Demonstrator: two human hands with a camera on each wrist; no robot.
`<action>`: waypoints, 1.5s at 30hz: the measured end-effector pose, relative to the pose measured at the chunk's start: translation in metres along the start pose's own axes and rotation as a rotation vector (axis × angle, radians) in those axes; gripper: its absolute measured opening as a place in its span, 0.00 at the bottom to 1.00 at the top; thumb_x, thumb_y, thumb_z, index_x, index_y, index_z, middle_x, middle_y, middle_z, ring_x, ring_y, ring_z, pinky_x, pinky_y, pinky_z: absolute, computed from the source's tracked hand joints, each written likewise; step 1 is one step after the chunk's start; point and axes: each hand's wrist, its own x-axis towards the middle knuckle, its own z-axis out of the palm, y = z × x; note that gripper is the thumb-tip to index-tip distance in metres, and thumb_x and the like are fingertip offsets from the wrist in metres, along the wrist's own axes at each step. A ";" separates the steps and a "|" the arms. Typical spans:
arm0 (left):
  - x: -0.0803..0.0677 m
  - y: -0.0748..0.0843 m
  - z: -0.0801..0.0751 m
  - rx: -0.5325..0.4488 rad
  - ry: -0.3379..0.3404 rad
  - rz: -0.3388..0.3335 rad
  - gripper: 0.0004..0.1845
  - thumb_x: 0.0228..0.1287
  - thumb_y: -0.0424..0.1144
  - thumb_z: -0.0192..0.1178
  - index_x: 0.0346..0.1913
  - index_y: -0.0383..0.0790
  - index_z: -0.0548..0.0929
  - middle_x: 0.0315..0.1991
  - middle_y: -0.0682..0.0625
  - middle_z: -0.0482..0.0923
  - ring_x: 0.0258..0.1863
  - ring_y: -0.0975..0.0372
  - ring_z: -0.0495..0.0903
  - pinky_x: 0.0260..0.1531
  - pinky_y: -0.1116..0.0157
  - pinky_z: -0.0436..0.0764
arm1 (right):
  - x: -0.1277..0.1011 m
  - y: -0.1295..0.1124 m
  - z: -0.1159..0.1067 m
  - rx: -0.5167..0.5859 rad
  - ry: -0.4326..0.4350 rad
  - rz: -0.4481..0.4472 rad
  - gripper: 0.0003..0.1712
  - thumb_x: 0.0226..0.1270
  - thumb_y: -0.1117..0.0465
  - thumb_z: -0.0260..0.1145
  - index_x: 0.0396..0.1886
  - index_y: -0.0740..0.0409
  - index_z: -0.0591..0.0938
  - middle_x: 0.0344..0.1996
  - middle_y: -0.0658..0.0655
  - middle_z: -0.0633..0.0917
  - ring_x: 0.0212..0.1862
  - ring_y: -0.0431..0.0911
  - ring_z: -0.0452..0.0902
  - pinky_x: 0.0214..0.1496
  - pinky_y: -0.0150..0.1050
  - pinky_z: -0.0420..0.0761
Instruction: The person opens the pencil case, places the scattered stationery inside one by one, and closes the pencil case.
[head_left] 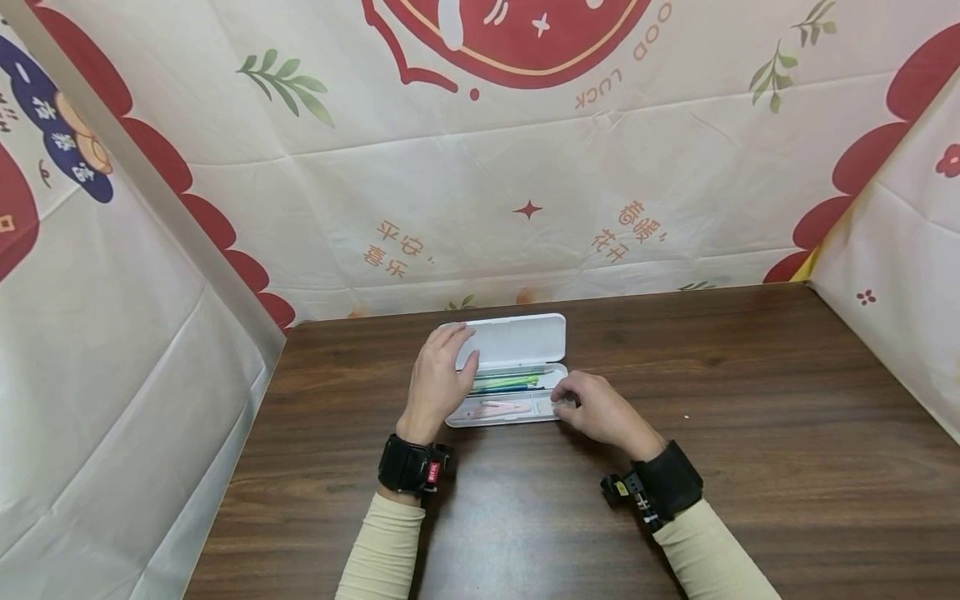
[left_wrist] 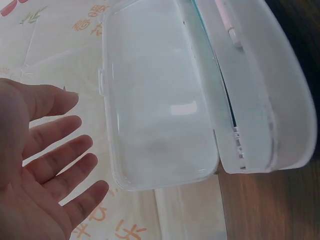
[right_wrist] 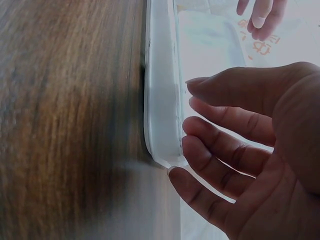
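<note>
A white pencil case (head_left: 536, 415) lies on the table with its lid (head_left: 521, 340) raised at the back. Green and blue pencils or pens (head_left: 510, 383) lie in its rear part, and a slim pink item (head_left: 501, 408) sits in the front part. My left hand (head_left: 437, 375) is at the left end of the case, fingers loosely spread; the left wrist view shows it apart from the lid (left_wrist: 155, 100). At the right end is my right hand (head_left: 600, 408), its fingers relaxed and lightly bent, fingertips right at the rim of the case (right_wrist: 165, 90).
The brown wooden table (head_left: 735, 450) carries a tiny white speck (head_left: 686, 416) right of the case. A printed white cloth (head_left: 465, 200) hangs behind the table, with more cloth (head_left: 135, 375) along the left and right sides.
</note>
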 end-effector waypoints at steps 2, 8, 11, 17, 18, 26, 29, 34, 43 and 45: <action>0.000 -0.001 0.001 0.002 0.000 0.003 0.18 0.62 0.34 0.66 0.55 0.32 0.83 0.58 0.39 0.80 0.63 0.49 0.74 0.64 0.52 0.72 | 0.000 0.000 0.000 0.000 0.000 0.001 0.04 0.61 0.67 0.69 0.36 0.61 0.85 0.32 0.53 0.80 0.35 0.47 0.74 0.38 0.40 0.74; 0.000 -0.004 0.002 0.006 -0.030 -0.024 0.25 0.62 0.33 0.66 0.62 0.30 0.77 0.65 0.35 0.73 0.69 0.45 0.68 0.68 0.47 0.65 | 0.000 0.001 0.000 0.003 0.001 -0.001 0.05 0.60 0.68 0.69 0.36 0.61 0.85 0.32 0.53 0.81 0.35 0.47 0.74 0.39 0.40 0.75; -0.001 -0.004 0.002 0.017 -0.060 -0.048 0.28 0.62 0.34 0.66 0.64 0.30 0.75 0.68 0.35 0.70 0.71 0.45 0.65 0.69 0.45 0.61 | -0.001 0.002 0.000 0.010 0.003 -0.010 0.07 0.57 0.70 0.70 0.36 0.62 0.84 0.32 0.54 0.81 0.35 0.47 0.74 0.38 0.40 0.74; -0.003 -0.004 0.004 0.014 -0.139 -0.082 0.33 0.63 0.37 0.67 0.69 0.31 0.70 0.71 0.34 0.65 0.73 0.44 0.60 0.70 0.42 0.56 | -0.001 0.003 0.001 0.027 -0.016 -0.009 0.10 0.54 0.71 0.71 0.37 0.61 0.84 0.34 0.54 0.82 0.36 0.46 0.75 0.39 0.40 0.75; -0.003 -0.005 0.004 0.015 -0.150 -0.085 0.33 0.63 0.38 0.67 0.70 0.32 0.69 0.71 0.34 0.65 0.74 0.44 0.59 0.70 0.42 0.56 | -0.001 0.003 0.001 0.028 -0.020 -0.010 0.10 0.54 0.71 0.71 0.37 0.61 0.84 0.34 0.54 0.82 0.36 0.46 0.75 0.40 0.40 0.75; -0.004 -0.007 0.007 0.041 -0.204 -0.112 0.36 0.63 0.40 0.67 0.72 0.37 0.67 0.73 0.36 0.62 0.75 0.46 0.55 0.70 0.39 0.53 | -0.001 0.003 0.001 0.022 -0.022 -0.025 0.09 0.53 0.72 0.72 0.35 0.62 0.84 0.33 0.54 0.81 0.36 0.46 0.75 0.39 0.40 0.75; -0.003 -0.007 0.007 0.050 -0.210 -0.111 0.36 0.64 0.40 0.66 0.73 0.38 0.66 0.73 0.37 0.62 0.75 0.46 0.55 0.70 0.39 0.52 | -0.001 0.002 0.001 0.016 -0.016 -0.033 0.09 0.53 0.72 0.73 0.34 0.62 0.83 0.33 0.54 0.81 0.36 0.46 0.75 0.39 0.39 0.75; -0.002 -0.005 0.006 0.055 -0.199 -0.100 0.35 0.64 0.41 0.66 0.72 0.38 0.67 0.71 0.37 0.64 0.74 0.46 0.57 0.71 0.40 0.52 | -0.001 0.002 0.001 0.012 -0.008 -0.027 0.08 0.54 0.71 0.73 0.34 0.61 0.83 0.33 0.54 0.80 0.36 0.46 0.74 0.39 0.40 0.75; -0.003 -0.001 0.001 0.058 -0.186 -0.094 0.34 0.65 0.42 0.65 0.71 0.35 0.69 0.68 0.37 0.67 0.71 0.47 0.60 0.71 0.46 0.56 | 0.000 0.000 0.006 -0.027 0.000 -0.010 0.06 0.56 0.71 0.72 0.32 0.60 0.84 0.33 0.53 0.80 0.36 0.45 0.73 0.43 0.43 0.77; -0.004 -0.001 0.000 0.057 -0.188 -0.092 0.33 0.65 0.42 0.65 0.70 0.34 0.69 0.67 0.37 0.68 0.70 0.47 0.61 0.70 0.46 0.58 | 0.001 -0.001 0.007 -0.032 0.000 -0.008 0.06 0.56 0.71 0.72 0.32 0.60 0.84 0.33 0.53 0.80 0.36 0.46 0.73 0.43 0.43 0.77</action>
